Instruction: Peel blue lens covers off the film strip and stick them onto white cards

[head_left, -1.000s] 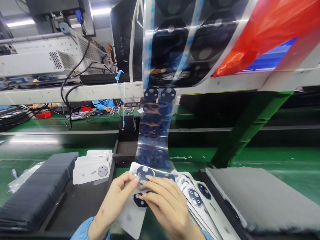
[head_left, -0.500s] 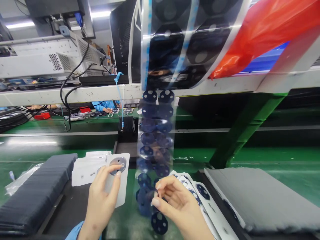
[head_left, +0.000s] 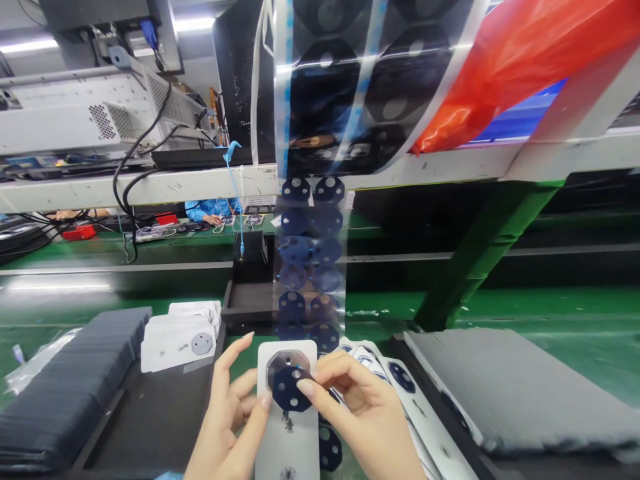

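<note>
Left hand point(head_left: 235, 417) gripping white cover point(head_left: 289, 413), right hand point(head_left: 360, 413) apparently pinching dark film point(head_left: 290, 389)

Bright overhead tube lighting; edges warped.

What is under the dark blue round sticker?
The dark blue octagonal sticker lies over the round camera ring of the white phone back cover. Only the ring's grey top edge shows; the rest is covered.

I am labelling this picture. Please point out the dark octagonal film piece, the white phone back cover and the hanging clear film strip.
dark octagonal film piece point(head_left: 286, 389), head view, centre.
white phone back cover point(head_left: 295, 440), head view, lower face.
hanging clear film strip point(head_left: 310, 267), head view, middle.
</note>
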A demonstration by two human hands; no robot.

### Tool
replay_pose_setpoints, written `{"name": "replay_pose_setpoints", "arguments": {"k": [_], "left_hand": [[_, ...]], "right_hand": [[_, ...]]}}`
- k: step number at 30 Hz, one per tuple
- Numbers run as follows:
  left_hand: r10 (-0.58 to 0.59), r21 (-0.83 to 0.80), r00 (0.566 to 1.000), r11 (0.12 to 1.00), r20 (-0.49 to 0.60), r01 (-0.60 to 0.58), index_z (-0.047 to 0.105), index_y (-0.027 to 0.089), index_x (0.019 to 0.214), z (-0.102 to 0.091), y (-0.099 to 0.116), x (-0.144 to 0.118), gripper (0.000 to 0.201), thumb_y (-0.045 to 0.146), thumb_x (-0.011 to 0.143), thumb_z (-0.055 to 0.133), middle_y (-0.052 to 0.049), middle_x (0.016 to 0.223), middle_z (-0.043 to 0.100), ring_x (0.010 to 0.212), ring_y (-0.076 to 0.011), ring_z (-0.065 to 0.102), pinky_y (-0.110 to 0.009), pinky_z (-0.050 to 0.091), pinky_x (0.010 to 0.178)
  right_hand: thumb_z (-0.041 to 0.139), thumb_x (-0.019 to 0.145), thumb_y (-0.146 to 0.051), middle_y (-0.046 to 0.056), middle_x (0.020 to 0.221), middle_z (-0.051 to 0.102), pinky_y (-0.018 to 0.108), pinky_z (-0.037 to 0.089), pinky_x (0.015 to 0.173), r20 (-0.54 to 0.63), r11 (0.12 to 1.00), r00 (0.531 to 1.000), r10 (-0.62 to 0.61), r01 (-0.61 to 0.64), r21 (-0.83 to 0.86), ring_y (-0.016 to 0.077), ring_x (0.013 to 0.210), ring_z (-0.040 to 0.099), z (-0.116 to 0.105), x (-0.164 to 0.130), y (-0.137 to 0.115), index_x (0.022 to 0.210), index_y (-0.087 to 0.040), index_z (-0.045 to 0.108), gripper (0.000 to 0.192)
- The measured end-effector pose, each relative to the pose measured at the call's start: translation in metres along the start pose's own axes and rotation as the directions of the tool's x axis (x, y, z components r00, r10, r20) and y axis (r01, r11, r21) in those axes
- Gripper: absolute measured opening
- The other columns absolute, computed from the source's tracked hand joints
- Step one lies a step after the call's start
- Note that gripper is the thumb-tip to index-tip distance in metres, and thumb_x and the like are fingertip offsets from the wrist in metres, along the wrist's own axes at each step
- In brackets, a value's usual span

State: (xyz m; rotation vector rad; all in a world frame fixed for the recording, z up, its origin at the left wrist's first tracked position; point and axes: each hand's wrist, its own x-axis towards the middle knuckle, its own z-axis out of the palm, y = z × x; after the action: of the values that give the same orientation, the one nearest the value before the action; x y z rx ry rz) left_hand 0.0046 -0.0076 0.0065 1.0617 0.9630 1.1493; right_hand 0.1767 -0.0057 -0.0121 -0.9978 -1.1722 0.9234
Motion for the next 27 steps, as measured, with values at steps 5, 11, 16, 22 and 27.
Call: {"name": "replay_pose_setpoints", "arguments": {"k": [5,11,16,22,27], "left_hand": [[0.009,0.054,1.0,0.999,0.029,-0.01,0.038,0.027,0.151,-0.0017,-0.0035,-0.0016,0.074,0.05,0.089,0.072,-0.016,0.134,0.072,0.11,-0.0294,0.075,-0.026,0.06,0.08],[0.009,0.071,1.0,0.997,0.026,-0.011,0.048,0.027,0.145,-0.0008,-0.0046,-0.0037,0.063,0.047,0.09,0.072,-0.013,0.133,0.073,0.104,-0.027,0.077,-0.023,0.061,0.078],[0.014,0.097,1.0,0.995,0.012,-0.015,0.054,0.025,0.139,0.0004,-0.0024,-0.0048,0.06,0.05,0.088,0.073,-0.012,0.133,0.073,0.097,-0.0247,0.079,-0.024,0.062,0.08],[0.03,0.125,1.0,0.992,-0.007,-0.029,0.057,0.024,0.136,0.0012,-0.0026,-0.0056,0.056,0.05,0.089,0.073,-0.012,0.133,0.073,0.096,-0.0249,0.08,-0.024,0.062,0.08],[0.034,0.139,0.999,0.99,-0.017,-0.031,0.057,0.025,0.135,0.0034,-0.0033,-0.006,0.055,0.05,0.089,0.072,-0.012,0.133,0.074,0.095,-0.0233,0.08,-0.023,0.062,0.079]], "right_hand": [[0.081,0.083,-0.032,-0.001,0.074,0.067,0.023,0.054,0.066,-0.002,0.998,0.999,-0.042,0.042,-0.056,0.015,0.07,0.064,-0.0016,0.0004,-0.0013,0.072,-0.025,0.071,0.016],[0.081,0.083,-0.03,0.0,0.074,0.068,0.025,0.054,0.065,-0.008,0.997,0.999,-0.039,0.038,-0.064,0.016,0.07,0.065,-0.0021,0.0015,-0.0019,0.071,-0.025,0.071,0.016],[0.082,0.082,-0.029,0.0,0.075,0.069,0.024,0.056,0.065,-0.003,0.998,1.0,-0.028,0.028,-0.055,0.0158,0.071,0.066,-0.0026,0.0019,-0.0018,0.071,-0.026,0.072,0.015],[0.082,0.081,-0.029,-0.001,0.073,0.068,0.022,0.055,0.063,-0.025,0.999,0.999,-0.022,0.021,-0.041,0.0146,0.069,0.065,0.0001,0.0037,-0.003,0.07,-0.026,0.072,0.015],[0.082,0.08,-0.027,-0.002,0.07,0.067,0.021,0.054,0.061,-0.038,0.998,0.999,-0.027,0.025,-0.056,0.0139,0.067,0.064,0.0015,0.0044,-0.0058,0.068,-0.026,0.071,0.016]]}}
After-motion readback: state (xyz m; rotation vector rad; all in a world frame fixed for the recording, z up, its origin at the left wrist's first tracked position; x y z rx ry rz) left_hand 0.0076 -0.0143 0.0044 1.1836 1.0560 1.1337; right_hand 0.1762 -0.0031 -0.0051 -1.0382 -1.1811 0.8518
